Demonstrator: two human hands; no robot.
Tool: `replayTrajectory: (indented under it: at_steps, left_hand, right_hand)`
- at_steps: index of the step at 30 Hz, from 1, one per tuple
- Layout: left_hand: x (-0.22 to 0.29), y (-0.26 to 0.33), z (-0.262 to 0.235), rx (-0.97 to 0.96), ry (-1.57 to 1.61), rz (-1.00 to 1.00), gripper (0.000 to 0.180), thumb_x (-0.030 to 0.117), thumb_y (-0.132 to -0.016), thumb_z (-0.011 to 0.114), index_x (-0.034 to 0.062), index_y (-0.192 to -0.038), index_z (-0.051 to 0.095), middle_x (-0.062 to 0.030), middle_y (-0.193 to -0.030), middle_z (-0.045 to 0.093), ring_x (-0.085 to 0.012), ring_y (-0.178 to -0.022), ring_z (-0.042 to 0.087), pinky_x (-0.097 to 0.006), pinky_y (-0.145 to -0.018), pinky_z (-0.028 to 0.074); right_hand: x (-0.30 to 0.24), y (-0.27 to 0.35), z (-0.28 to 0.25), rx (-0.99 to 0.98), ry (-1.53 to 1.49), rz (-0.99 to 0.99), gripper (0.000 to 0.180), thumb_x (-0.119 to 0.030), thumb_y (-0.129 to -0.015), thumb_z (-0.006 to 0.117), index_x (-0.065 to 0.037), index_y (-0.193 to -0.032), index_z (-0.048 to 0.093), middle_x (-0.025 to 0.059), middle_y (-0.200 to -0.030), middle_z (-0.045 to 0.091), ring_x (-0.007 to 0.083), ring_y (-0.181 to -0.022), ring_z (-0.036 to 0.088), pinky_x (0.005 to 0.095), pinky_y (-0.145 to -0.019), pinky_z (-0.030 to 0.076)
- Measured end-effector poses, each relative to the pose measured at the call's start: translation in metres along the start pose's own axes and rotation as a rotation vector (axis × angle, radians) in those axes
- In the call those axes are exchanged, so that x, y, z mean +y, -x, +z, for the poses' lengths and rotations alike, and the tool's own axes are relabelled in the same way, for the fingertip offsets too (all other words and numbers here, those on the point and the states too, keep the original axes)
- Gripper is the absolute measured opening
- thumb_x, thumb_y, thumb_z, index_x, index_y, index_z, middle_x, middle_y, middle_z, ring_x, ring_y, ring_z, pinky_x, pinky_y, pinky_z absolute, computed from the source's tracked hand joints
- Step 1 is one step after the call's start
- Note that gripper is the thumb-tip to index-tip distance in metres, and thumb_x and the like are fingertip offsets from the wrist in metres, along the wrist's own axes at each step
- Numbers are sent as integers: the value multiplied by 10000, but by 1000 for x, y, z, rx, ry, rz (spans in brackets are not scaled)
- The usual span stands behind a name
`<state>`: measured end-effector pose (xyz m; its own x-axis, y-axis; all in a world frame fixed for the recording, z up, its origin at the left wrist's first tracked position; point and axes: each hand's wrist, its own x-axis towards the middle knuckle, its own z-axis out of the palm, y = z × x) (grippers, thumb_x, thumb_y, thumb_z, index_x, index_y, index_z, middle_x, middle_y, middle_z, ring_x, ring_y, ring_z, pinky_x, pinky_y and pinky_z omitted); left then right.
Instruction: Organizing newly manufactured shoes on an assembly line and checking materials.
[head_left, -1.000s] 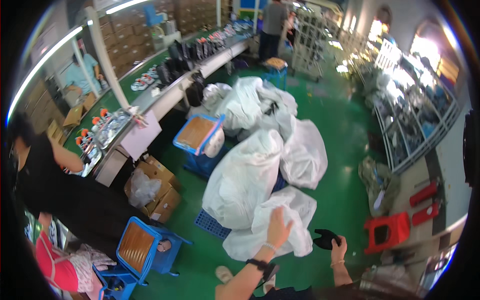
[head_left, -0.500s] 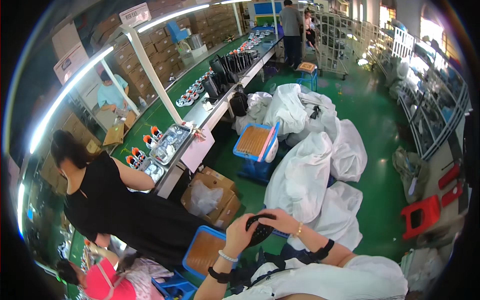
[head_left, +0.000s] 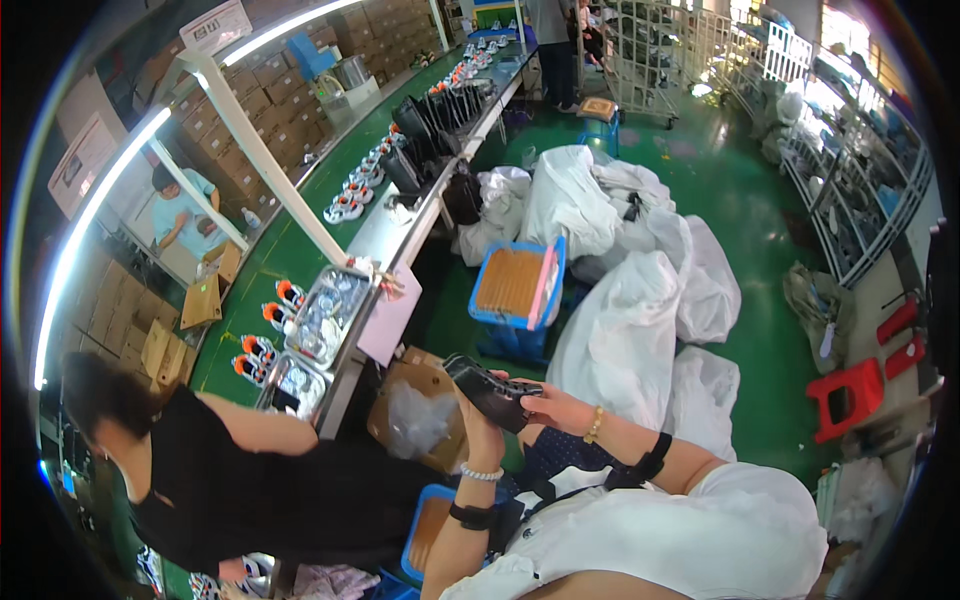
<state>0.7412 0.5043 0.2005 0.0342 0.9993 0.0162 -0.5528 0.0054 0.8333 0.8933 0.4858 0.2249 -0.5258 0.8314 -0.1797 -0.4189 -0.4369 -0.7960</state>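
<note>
Both hands hold one dark shoe sole (head_left: pixel 492 390) in front of the person's chest, above an open cardboard box (head_left: pixel 420 415) on the green floor (head_left: pixel 760 330). The left hand (head_left: pixel 480 425) is clenched around the sole's lower side from beneath; the right hand (head_left: pixel 555 405) pinches its near end from the right, fingers curled on it. The sole's long axis runs from upper left to lower right, its far tip pointing toward the bench (head_left: pixel 390 235). The two hands are equally close to it, each touching it. Around them: at least four bulging white sacks (head_left: pixel 620 330), one blue crate (head_left: pixel 515 285) with tan sheets, two red stools (head_left: pixel 845 395), and one other person in black (head_left: pixel 230 480) bending at the bench's near end.
</note>
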Motion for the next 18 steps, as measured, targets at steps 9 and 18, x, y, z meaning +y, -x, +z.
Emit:
replayTrajectory:
  at_steps: [9, 18]
  left_hand:
    - [40, -248, -10, 2, -335, -130, 468, 290, -966, 445, 132, -1363, 256, -112, -1166, 534, -185, -942, 578, -307, -819, 466]
    - [168, -318, -116, 443, -268, 217, 350, 191, -955, 446, 54, -1269, 376, -88, -1055, 538, -193, -988, 549, -337, -893, 433]
  right_hand:
    - [-151, -156, -170, 342, -37, -419, 507, -324, -904, 578, 29, -1247, 456, 133, -1110, 599, 267, -965, 625, 415, -845, 523]
    - [-276, -237, -273, 849, 114, -685, 411, -333, -886, 620, 26, -1068, 533, 105, -935, 633, 189, -766, 640, 327, -679, 549]
